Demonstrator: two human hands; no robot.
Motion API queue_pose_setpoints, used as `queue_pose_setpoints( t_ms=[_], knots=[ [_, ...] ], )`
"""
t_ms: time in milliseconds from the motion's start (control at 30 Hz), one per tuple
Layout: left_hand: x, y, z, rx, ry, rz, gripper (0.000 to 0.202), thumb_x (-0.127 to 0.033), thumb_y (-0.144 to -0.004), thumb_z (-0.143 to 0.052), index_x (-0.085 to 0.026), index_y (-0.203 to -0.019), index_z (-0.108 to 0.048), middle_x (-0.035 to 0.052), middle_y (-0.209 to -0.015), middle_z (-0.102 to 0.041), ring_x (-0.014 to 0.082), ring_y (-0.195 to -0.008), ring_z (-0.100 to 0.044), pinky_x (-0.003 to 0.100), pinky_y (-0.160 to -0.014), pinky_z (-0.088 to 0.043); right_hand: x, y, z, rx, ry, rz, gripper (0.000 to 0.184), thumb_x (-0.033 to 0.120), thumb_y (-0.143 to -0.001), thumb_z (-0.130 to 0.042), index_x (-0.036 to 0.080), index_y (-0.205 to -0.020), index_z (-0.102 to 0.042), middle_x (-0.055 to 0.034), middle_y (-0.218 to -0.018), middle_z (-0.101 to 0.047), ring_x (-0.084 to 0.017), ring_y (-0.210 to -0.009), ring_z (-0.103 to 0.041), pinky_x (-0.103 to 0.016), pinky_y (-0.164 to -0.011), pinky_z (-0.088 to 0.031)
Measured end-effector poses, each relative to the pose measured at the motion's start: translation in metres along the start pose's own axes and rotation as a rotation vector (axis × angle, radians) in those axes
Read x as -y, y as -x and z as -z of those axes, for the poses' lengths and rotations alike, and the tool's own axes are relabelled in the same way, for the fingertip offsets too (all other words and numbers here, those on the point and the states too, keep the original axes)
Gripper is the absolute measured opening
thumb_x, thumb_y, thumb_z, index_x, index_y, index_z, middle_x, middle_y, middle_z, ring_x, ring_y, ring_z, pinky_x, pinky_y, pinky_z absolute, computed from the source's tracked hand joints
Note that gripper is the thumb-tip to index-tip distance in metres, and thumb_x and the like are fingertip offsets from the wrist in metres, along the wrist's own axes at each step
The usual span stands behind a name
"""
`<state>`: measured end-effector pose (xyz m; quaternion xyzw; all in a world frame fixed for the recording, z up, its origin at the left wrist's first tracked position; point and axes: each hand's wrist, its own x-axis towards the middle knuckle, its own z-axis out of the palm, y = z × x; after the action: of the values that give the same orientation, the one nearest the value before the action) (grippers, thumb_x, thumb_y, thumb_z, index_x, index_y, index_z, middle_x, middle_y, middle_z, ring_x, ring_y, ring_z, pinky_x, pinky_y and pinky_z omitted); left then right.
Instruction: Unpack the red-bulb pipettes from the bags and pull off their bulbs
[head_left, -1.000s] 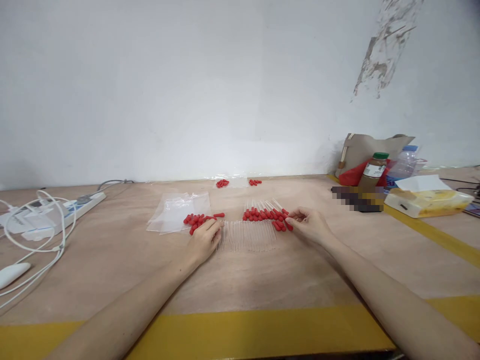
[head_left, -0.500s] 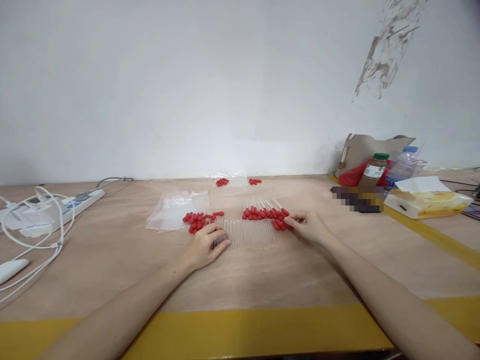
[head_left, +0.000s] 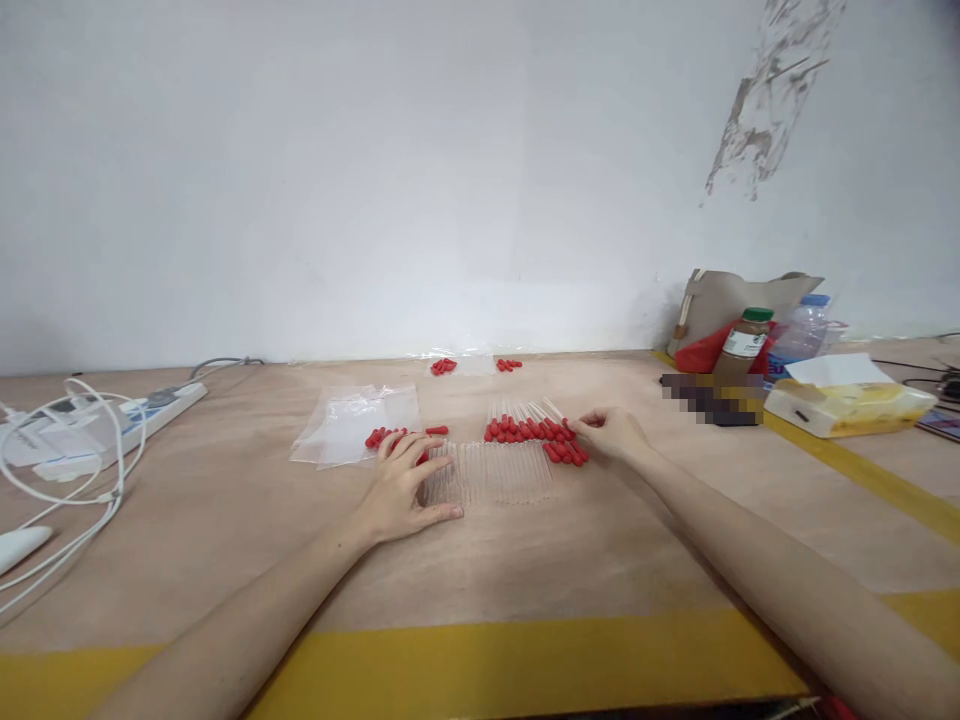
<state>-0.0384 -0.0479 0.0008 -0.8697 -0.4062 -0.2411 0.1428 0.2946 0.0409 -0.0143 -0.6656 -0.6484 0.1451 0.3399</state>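
My left hand [head_left: 411, 488] is spread over the left end of a row of thin clear tubes [head_left: 495, 472], fingers apart. Its fingertips partly cover a heap of loose red rubber bulbs [head_left: 386, 437]. Beyond the tubes lies a bundle of droppers [head_left: 517, 430], clear tubes fitted with red bulbs, bulb ends toward me. At the bundle's right end, the pinched fingers of my right hand [head_left: 619, 436] are on the red bulb of a dropper. Several more red bulbs [head_left: 566, 454] sit just below, by the right end of the tube row.
Clear plastic bags [head_left: 352, 425] lie at left, and others with red bulbs [head_left: 444, 367] rest by the wall. A power strip [head_left: 169, 412] with white cables is far left. Bottles [head_left: 742, 345], a bag [head_left: 697, 305] and a tissue pack [head_left: 847, 405] stand at right.
My left hand has opened from a curled pose, its fingers spreading up over the red bulbs. My right hand stays at the dropper bundle; the bulbs beneath it have shifted slightly right.
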Motion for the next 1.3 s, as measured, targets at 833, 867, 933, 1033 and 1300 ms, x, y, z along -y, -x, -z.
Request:
queue_pose_setpoints(
  t_ms=[833, 867, 933, 1033, 1300],
  knots=[
    [-0.023, -0.001, -0.011, -0.143, 0.089, -0.024, 0.034, -0.031, -0.084, -0.05, -0.025, -0.117, -0.051, 0.0064, -0.112, -0.057, 0.0221, -0.106, -0.048, 0.045, -0.096, -0.03, 0.054, 0.086, -0.03, -0.166, -0.006, 0.899, 0.01, 0.021, -0.082, -0.05, 0.02, -0.077, -0.059, -0.0008, -0.074, -0.065, -0.016, -0.077, -0.052, -0.036, -0.083, -0.027],
    [-0.026, -0.002, -0.012, -0.128, 0.083, -0.04, 0.027, -0.03, -0.084, -0.05, -0.026, -0.11, -0.057, 0.0048, -0.105, -0.06, 0.0207, -0.101, -0.05, 0.045, -0.096, -0.029, 0.055, 0.087, -0.032, -0.165, -0.007, 0.917, 0.009, 0.02, -0.081, -0.051, 0.02, -0.077, -0.059, -0.0002, -0.074, -0.065, -0.016, -0.077, -0.052, -0.036, -0.083, -0.027],
    [-0.031, -0.003, -0.014, -0.099, 0.067, -0.048, 0.02, -0.029, -0.085, -0.05, -0.026, -0.101, -0.062, 0.0025, -0.092, -0.064, 0.0179, -0.09, -0.053, 0.044, -0.095, -0.029, 0.057, 0.087, -0.035, -0.163, -0.01, 0.948, 0.01, 0.018, -0.081, -0.05, 0.021, -0.076, -0.059, 0.0005, -0.075, -0.066, -0.015, -0.077, -0.051, -0.036, -0.082, -0.027],
    [-0.035, -0.005, -0.016, -0.077, 0.044, -0.05, 0.019, -0.029, -0.086, -0.049, -0.026, -0.098, -0.064, 0.0007, -0.078, -0.065, 0.0158, -0.08, -0.053, 0.042, -0.092, -0.029, 0.059, 0.088, -0.037, -0.156, -0.006, 0.983, 0.012, 0.016, -0.081, -0.049, 0.021, -0.075, -0.059, 0.0003, -0.079, -0.067, -0.015, -0.078, -0.051, -0.035, -0.082, -0.028],
    [-0.036, -0.004, -0.018, -0.097, -0.023, -0.096, 0.019, -0.027, -0.086, -0.047, -0.023, -0.087, -0.065, 0.0004, -0.067, -0.06, 0.0149, -0.072, -0.05, 0.041, -0.089, -0.029, 0.061, 0.09, -0.037, -0.185, 0.051, 1.022, 0.015, 0.033, -0.08, -0.056, 0.024, -0.088, -0.064, -0.0001, -0.073, -0.064, -0.015, -0.075, -0.049, -0.036, -0.082, -0.027]
  ],
)
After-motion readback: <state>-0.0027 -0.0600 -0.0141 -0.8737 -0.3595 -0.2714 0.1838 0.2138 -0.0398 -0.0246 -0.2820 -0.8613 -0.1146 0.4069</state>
